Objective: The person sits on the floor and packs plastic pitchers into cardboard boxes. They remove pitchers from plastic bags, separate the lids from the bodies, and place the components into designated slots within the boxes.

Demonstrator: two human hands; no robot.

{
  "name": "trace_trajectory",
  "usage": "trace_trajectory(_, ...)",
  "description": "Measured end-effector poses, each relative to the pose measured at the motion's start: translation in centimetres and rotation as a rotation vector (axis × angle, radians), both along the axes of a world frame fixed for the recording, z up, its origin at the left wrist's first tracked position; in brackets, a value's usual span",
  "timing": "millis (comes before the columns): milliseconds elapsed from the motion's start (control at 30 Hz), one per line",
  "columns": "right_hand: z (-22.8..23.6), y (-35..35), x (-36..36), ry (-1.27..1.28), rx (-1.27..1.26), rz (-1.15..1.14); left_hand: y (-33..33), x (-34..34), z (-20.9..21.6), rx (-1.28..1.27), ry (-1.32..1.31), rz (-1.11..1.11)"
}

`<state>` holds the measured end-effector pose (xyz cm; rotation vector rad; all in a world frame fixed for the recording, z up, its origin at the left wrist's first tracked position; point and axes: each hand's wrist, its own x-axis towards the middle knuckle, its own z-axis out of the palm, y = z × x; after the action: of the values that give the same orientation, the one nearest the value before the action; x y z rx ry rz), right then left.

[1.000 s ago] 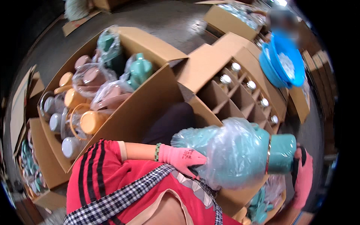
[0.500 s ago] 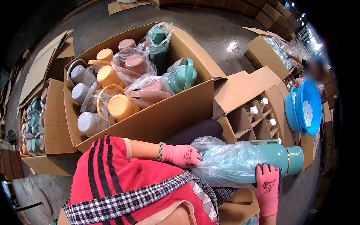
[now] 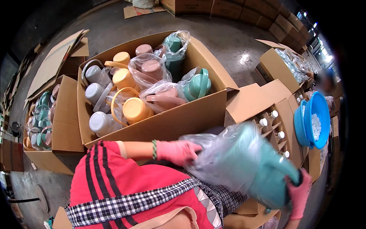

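Note:
Before me a teal vacuum flask (image 3: 268, 183) lies aslant, blurred by motion, with a clear plastic bag (image 3: 217, 164) over its far-left part. My left hand (image 3: 177, 152), in a pink glove, pinches the gathered end of that bag. At the flask's near right end, by its raised teal handle, my right hand (image 3: 299, 194) in a matching glove grips it; exactly where its fingertips sit is blurred. Beyond my left arm a big open carton (image 3: 171, 122) holds several flasks, some in clear bags: grey, yellow, pink and teal.
To the left stands another carton (image 3: 66, 118) of flasks. On the right are a divided carton (image 3: 291, 122) with white-capped bottles and blue basins (image 3: 323, 114), one holding small white pieces. A co-worker (image 3: 324, 82) is by a far carton. Flattened cardboard (image 3: 53, 61) leans at the left.
The flask has swung from nearly level to slanting, its right end coming down toward me. My right hand has moved right along it; my left still grips the bag. The view has shifted slightly.

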<state>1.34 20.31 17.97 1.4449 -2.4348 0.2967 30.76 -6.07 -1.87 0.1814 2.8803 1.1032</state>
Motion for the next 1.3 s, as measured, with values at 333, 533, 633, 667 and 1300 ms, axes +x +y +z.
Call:
trace_trajectory(333,-4.6,-5.0,7.3,-1.225,-0.862,-0.211,9.9,-6.9,-6.6,0.848,-0.097,-0.642)
trace_trajectory(533,-18.4,0.6,13.3,-1.148,-0.872,-0.316,5.0,-6.2,-0.7,0.637,-0.675,-0.014)
trace_trajectory(633,-19.6,2.8,15.6,-1.337,-0.747,-0.367,3.5,-6.8,1.5,0.469,-0.722,0.026)
trace_trajectory(667,-19.6,3.2,15.7,-1.415,-0.704,-0.353,3.5,-7.0,0.6,0.389,-0.717,-0.031)
trace_trajectory(1300,-15.3,-2.0,3.7,-0.860,-1.044,-0.224,2.2,-26.0,3.5,1.028,-0.018,0.310)
